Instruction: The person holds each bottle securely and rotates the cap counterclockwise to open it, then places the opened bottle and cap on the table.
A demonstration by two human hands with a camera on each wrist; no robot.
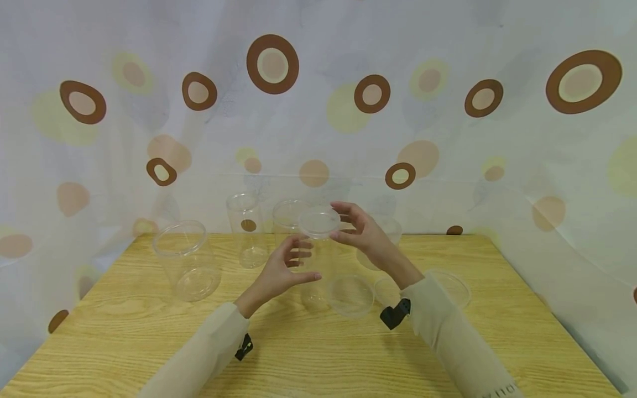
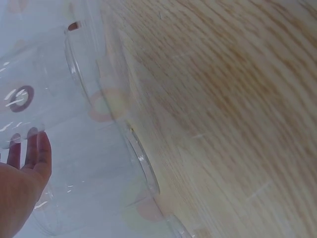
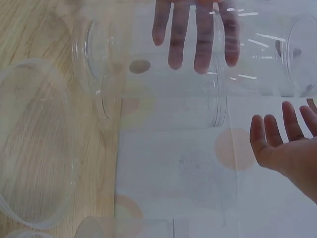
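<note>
A tall clear plastic jar stands upright at the table's middle, with a round clear lid at its top. My left hand holds the jar from the left, thumb in front and fingers behind. The left wrist view shows the fingertips touching the jar wall. Beside the lid, my right hand is raised with its fingers spread around the right side. In the right wrist view its fingertips appear slightly apart from the jar. Its thumb is hidden there.
Left of the hands stand a wide clear container and a narrow clear jar. Another clear jar is behind, and one lies partly behind my right hand. Round clear lids rest on the wooden table. A patterned curtain closes the back.
</note>
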